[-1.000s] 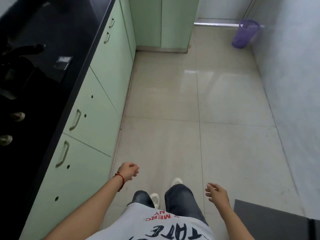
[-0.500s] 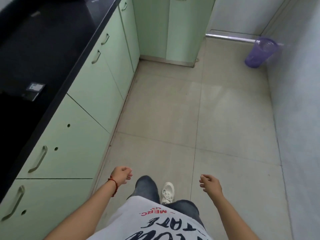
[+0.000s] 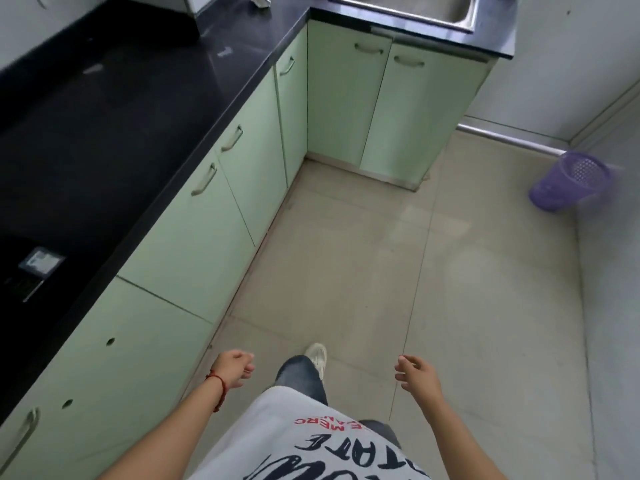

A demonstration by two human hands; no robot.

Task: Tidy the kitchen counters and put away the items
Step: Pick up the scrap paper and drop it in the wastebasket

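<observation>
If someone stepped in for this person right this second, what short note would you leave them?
Left hand: loosely curled, holding nothing. Right hand: relaxed, holding nothing.
You stand on the floor beside the black counter, facing the corner with the sink.
On the counter: a small flat item near you, and something pale at the far end by the sink, too cut off to identify.
A purple basket sits by the right wall.
Done: cannot tell. Left: check the counter and put those items away.

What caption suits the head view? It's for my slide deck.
Person walks empty-handed along black counter and green cabinets toward the sink; purple basket at right.
</observation>
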